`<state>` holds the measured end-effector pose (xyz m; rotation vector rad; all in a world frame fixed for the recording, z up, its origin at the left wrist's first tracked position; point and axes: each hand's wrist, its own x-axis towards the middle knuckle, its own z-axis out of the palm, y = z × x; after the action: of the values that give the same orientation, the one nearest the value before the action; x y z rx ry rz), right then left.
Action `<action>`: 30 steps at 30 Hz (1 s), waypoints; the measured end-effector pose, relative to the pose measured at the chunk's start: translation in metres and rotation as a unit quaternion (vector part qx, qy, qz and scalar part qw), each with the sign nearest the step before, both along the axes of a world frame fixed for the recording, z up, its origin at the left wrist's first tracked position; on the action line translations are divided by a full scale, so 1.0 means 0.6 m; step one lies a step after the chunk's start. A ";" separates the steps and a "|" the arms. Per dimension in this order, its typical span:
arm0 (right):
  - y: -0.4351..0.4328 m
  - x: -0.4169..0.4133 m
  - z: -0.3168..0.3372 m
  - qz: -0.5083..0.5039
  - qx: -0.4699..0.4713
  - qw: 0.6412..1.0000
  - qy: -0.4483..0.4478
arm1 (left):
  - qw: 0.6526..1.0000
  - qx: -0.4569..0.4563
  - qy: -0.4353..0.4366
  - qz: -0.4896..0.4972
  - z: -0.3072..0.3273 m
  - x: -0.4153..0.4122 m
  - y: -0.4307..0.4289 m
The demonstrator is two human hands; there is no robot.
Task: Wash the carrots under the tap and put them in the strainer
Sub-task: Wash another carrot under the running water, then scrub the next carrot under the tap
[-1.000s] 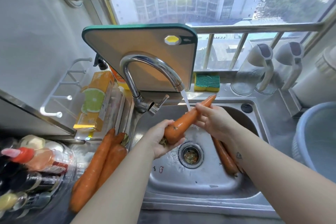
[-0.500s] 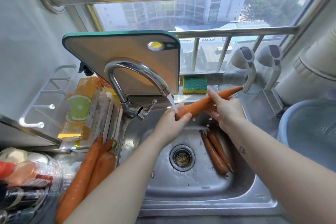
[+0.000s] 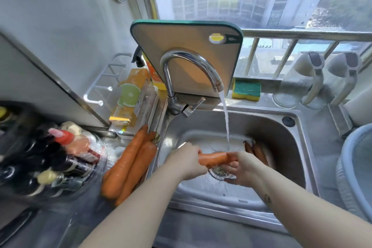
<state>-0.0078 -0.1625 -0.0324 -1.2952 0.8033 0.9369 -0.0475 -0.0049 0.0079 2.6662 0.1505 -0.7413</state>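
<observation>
Carrot (image 3: 213, 158) lies gripped between left hand (image 3: 187, 162) and right hand (image 3: 245, 169), fingers (image 3: 231, 167) curled.

We count one held carrot (image 3: 214, 158), two sink carrots (image 3: 259, 152), three counter carrots (image 3: 124, 165) — six in all. Two hands: left hand (image 3: 189, 162), right hand (image 3: 244, 168). One tap (image 3: 193, 62), one sink (image 3: 281, 143), one cutting board (image 3: 181, 38), one sponge (image 3: 246, 89), one strainer (image 3: 354, 167), two jugs (image 3: 302, 80) — bottles (image 3: 50, 157) too blurred to count.

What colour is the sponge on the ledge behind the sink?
The sponge has a green scouring top over a yellow body, seen in the head view.
</observation>
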 end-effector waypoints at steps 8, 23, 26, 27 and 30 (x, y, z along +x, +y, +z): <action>0.119 -0.029 0.034 0.081 0.098 0.991 -0.028 | 0.991 0.061 -0.069 0.098 0.054 -0.088 0.105; 0.340 -0.035 0.106 0.231 0.088 0.947 -0.203 | 0.900 -0.022 -0.172 0.400 0.007 -0.229 0.247; 0.353 -0.033 0.098 0.254 0.054 0.937 -0.232 | 0.899 -0.012 -0.162 0.406 -0.005 -0.226 0.254; 0.357 -0.032 0.095 0.257 0.044 0.936 -0.237 | 0.901 0.000 -0.154 0.406 -0.008 -0.223 0.256; 0.365 -0.027 0.084 0.257 0.021 0.931 -0.260 | 0.909 0.049 -0.126 0.393 -0.014 -0.210 0.262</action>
<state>-0.0239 0.0564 0.0180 -1.6561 0.0230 0.9388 -0.1735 0.1524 -0.0005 2.4224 1.1281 -0.1246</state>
